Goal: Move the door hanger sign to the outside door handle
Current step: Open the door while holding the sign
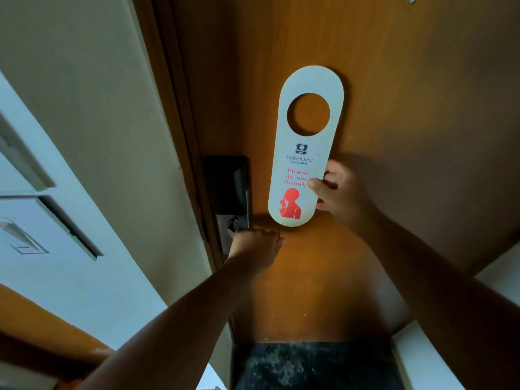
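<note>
A white door hanger sign [305, 153] with a round hole near its top and red "Please do not disturb" lettering stands upright in front of the brown wooden door [394, 80]. My right hand [336, 190] pinches its lower right edge between thumb and fingers. My left hand [256, 244] is closed around the door handle below the black lock unit [229, 184]; the handle itself is almost wholly hidden under the fingers, with only a bit of metal showing at the lock plate.
The door frame [180, 108] runs along the door's left edge, with a pale wall [84, 80] and white wall fittings [25, 237] beyond it. Dark speckled floor [312, 367] lies at the door's foot.
</note>
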